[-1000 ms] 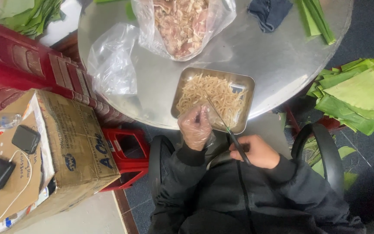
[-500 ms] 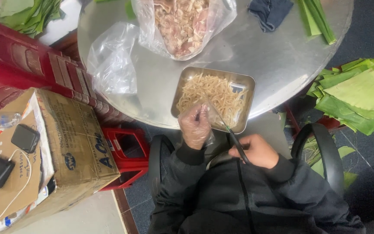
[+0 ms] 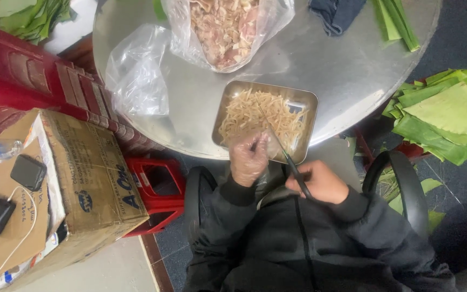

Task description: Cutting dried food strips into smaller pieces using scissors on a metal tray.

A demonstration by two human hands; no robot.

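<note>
I see my right hand (image 3: 320, 181) gripping dark scissors (image 3: 285, 154), blades over pale shredded strips (image 3: 260, 116) in a rectangular metal tray (image 3: 309, 100) on the round steel counter (image 3: 325, 59); my glove-covered left hand (image 3: 248, 158) pinches strips at the tray's near edge.

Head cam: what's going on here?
A seated person works over a metal tray of pale shredded strips at the near edge of a round metal table. The left hand, in a clear glove, pinches strips at the tray's near rim. The bare right hand holds scissors pointed into the tray. A bag of chopped meat lies beyond.
</note>
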